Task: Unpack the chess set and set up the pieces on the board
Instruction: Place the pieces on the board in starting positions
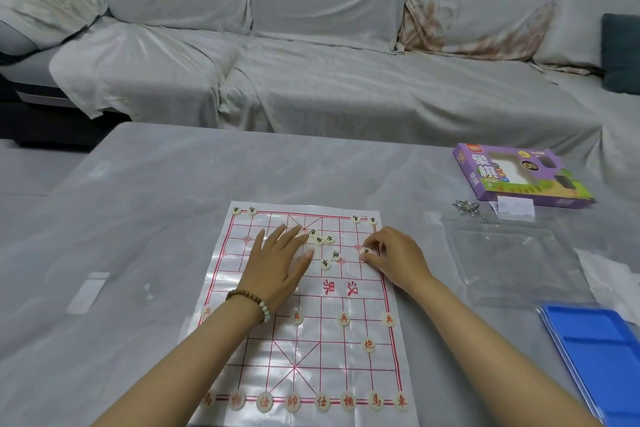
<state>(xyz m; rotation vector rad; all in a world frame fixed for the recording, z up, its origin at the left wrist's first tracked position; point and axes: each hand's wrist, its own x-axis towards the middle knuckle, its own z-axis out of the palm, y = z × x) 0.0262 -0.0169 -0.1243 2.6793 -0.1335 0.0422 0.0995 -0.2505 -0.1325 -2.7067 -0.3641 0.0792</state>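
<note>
The left hand (282,262) lies flat over part of the board (349,367), hiding any pieces beneath it; the left forearm covers the red piece (206,311) at the board's left edge; the right hand's fingertips (367,252) partly hide a black-marked piece (366,251), its character unreadable; the blue tray (602,354) is cut off at the right edge.

Both forearms bare, sleeveless; left wrist wears a brown beaded bracelet (250,302) with pale green beads.
</note>
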